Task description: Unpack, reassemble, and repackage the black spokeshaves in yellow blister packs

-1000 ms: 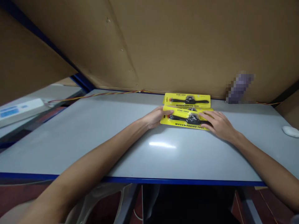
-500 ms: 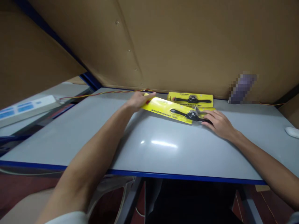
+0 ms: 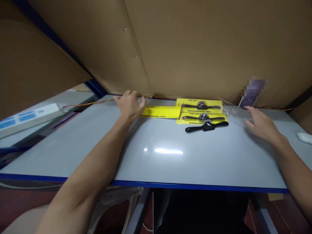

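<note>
Left hand (image 3: 129,104): fingers spread, resting on yellow backing card (image 3: 161,111) near table (image 3: 97,146) far edge | bare spokeshave (image 3: 206,126) in front of stacked packs (image 3: 201,110) | right hand (image 3: 262,125): open, empty, beside clear blister (image 3: 231,110) | advice: slide card flat, clear of spokeshave.
</note>
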Motion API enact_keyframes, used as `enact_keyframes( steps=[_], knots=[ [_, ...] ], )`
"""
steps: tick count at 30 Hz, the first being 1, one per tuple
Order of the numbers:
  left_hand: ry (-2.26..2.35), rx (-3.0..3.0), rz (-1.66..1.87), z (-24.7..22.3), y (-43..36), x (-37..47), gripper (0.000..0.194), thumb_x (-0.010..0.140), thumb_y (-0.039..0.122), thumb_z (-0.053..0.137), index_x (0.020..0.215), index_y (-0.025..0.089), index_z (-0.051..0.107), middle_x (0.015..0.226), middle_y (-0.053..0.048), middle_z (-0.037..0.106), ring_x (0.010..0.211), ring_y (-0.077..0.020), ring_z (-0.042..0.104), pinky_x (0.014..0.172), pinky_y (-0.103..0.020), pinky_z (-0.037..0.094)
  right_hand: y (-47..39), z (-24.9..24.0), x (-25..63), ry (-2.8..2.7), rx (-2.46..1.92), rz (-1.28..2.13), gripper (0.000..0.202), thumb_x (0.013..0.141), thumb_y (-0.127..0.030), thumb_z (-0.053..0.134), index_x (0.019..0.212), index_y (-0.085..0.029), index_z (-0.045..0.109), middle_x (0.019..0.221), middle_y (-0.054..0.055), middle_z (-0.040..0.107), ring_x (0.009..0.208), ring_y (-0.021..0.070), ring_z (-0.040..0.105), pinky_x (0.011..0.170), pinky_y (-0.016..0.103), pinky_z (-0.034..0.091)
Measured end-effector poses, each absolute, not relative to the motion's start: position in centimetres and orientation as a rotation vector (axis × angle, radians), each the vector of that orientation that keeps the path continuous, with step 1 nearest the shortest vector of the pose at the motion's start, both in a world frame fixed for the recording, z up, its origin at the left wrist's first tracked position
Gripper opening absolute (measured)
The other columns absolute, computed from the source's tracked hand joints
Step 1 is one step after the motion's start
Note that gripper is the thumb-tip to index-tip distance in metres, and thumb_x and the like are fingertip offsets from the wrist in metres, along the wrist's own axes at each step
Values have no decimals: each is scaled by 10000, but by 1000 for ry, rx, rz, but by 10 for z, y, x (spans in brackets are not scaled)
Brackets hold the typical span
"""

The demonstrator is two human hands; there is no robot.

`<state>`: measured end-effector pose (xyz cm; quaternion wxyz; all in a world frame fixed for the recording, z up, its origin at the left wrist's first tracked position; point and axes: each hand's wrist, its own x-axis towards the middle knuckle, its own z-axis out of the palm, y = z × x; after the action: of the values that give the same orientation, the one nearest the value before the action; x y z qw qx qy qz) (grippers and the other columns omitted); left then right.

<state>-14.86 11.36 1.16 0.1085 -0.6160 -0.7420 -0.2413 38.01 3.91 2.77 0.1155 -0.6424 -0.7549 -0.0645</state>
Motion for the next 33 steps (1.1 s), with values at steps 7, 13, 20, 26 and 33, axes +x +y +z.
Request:
enact_keyframes(
  steps=[7, 13, 20, 26, 33],
  knots=[
    [-1932, -2248, -717, 9, 108, -93, 490, 921, 505, 434, 996, 139, 750, 710, -95, 685, 717, -264, 643, 784, -369, 446, 40, 22, 382, -2045, -2055, -537, 461, 992, -265, 397, 1354, -135, 650, 1473, 284, 568, 1257, 471, 581, 933, 614, 477],
    [-1432, -2689, -483, 2, 85, -52, 545, 970, 539, 385, 1119, 150, 735, 986, -145, 718, 914, -294, 661, 784, -370, 476, 50, 4, 361, -2267, -1869, -282, 570, 1056, -520, 335, 1411, -165, 605, 1344, 217, 674, 1180, 409, 634, 935, 571, 503],
    [-1615, -2724, -307, -4, 85, -54, 576, 977, 579, 420, 1313, 196, 690, 1114, -134, 625, 898, -288, 648, 766, -371, 500, 47, 9, 361, -2059, -1914, -405, 543, 1048, -547, 340, 1162, -177, 721, 1157, 224, 706, 1116, 404, 617, 921, 568, 426],
    [-1529, -2882, -611, -14, 92, -54, 522, 954, 543, 502, 1230, 200, 782, 1112, -137, 609, 1081, -312, 584, 1007, -468, 473, 41, 2, 319, -2235, -1666, -193, 379, 995, -438, 458, 1056, -201, 746, 586, 20, 623, 611, 246, 590, 915, 499, 414],
    [-1560, -3025, -868, -9, 88, -43, 437, 930, 492, 557, 1150, 183, 775, 1255, -112, 734, 1179, -321, 657, 1070, -492, 480, 34, 0, 315, -2335, -1662, 96, 356, 926, -498, 597, 1091, -201, 702, 577, -8, 606, 542, 227, 555, 591, 343, 374]
  ],
)
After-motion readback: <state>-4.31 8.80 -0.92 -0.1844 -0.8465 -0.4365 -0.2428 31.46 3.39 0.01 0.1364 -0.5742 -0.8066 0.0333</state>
